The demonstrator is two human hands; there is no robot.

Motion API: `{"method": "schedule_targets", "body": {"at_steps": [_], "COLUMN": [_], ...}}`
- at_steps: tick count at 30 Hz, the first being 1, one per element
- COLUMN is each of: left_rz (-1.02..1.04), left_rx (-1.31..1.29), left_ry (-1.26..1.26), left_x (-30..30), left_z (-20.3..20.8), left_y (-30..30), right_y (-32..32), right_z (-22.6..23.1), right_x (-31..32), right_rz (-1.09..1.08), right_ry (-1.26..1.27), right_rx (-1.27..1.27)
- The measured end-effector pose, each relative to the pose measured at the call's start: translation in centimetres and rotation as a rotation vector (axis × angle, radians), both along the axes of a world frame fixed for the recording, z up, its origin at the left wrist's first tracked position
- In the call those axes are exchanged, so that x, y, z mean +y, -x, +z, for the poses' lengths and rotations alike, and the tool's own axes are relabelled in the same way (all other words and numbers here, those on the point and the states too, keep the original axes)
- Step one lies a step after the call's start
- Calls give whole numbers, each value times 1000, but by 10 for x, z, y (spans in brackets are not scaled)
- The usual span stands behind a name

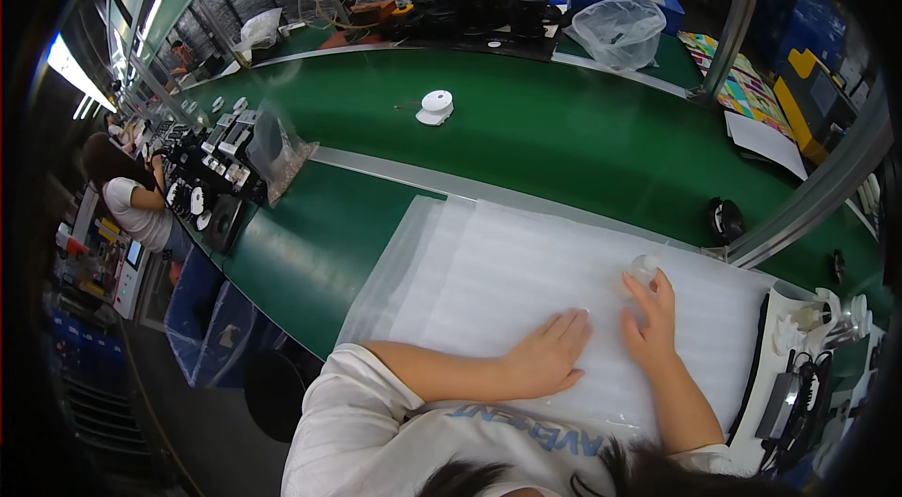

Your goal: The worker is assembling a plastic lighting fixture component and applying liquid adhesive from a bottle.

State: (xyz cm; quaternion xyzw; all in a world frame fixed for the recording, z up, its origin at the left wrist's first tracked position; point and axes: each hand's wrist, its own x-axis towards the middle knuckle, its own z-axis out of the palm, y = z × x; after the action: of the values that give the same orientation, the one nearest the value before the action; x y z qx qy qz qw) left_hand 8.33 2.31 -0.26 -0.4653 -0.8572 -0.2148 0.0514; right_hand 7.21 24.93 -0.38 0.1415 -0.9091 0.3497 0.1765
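White foam sheeting [526,262] in clear plastic covers the bench in front of me. My left hand [550,354] lies flat on it, palm down, with the fingers stretched out to the right. Beside it, my right hand [650,318] is raised a little over the sheeting. Its thumb and fingers curve round a small translucent, bottle-like thing [645,265] with a whitish tip. The fingers partly hide this thing, so its exact kind does not show.
A green conveyor belt [545,121] runs beyond the bench, carrying a white round part [435,108]. Black machine parts [221,159] stand at left, near a co-worker [136,206]. A metal post [817,187] rises at right, above a white tray [766,375] of tools.
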Motion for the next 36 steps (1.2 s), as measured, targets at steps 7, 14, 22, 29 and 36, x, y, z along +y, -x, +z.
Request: {"method": "schedule_targets", "body": {"at_steps": [7,14,22,29,36], "left_rz": [-25,-17,564,776,1059], "left_rx": [-42,-112,-77,-97,-85], "left_ry": [-18,155,-153,-123,-266], "left_x": [2,-11,-64,-132,-132], "left_z": [-3,29,97,21,-19], "left_y": [2,8,133,320,362], "right_y": [-2,-4,-5,-6,-45], "right_z": [-3,-3,-16,-1,40], "right_x": [4,4,17,-1,37], "right_rz": [-2,39,-51,21,-193], "right_ry": [98,225,275,335,311], "right_rx": [137,277,338,418,516]}}
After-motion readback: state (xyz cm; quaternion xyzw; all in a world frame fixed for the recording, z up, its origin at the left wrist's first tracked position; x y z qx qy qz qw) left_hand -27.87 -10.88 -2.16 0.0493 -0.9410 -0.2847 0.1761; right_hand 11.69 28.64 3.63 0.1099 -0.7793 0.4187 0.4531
